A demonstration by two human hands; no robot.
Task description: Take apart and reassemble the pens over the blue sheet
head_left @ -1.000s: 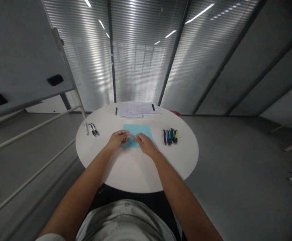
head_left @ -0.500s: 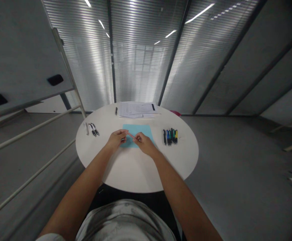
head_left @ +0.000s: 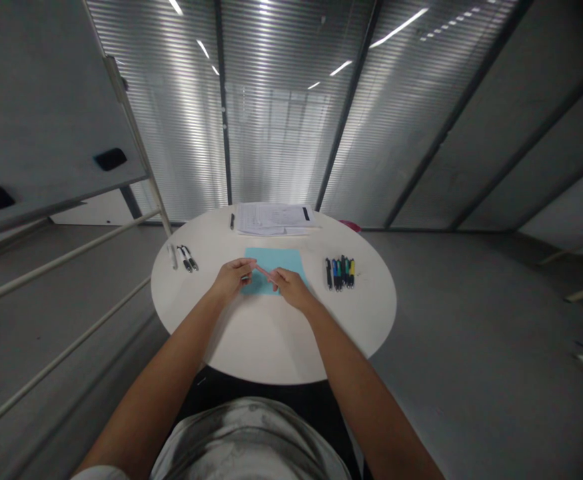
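Between my two hands stretches a thin pink strip (head_left: 265, 271); I cannot tell whether it is folded paper or a slim stick. My left hand (head_left: 231, 277) is closed, its thumb and fingers pinching the strip's left end. At the other end my right hand (head_left: 290, 287) is closed too, the fingers gripping the strip from the right. Both hands are above a light blue sheet (head_left: 276, 255), partly covering it. The sheet lies on a round white table (head_left: 271, 340).
Several pens (head_left: 340, 273) in different colours lie side by side at the right. A few black-and-white pens (head_left: 187, 259) lie at the left. Printed papers (head_left: 274, 219) are stacked at the back, with a dark pen (head_left: 232, 221) beside them. A whiteboard frame (head_left: 144, 153) stands left.
My right hand has slid slightly outward and its fingers have shifted on the strip. My left hand stays almost in place.
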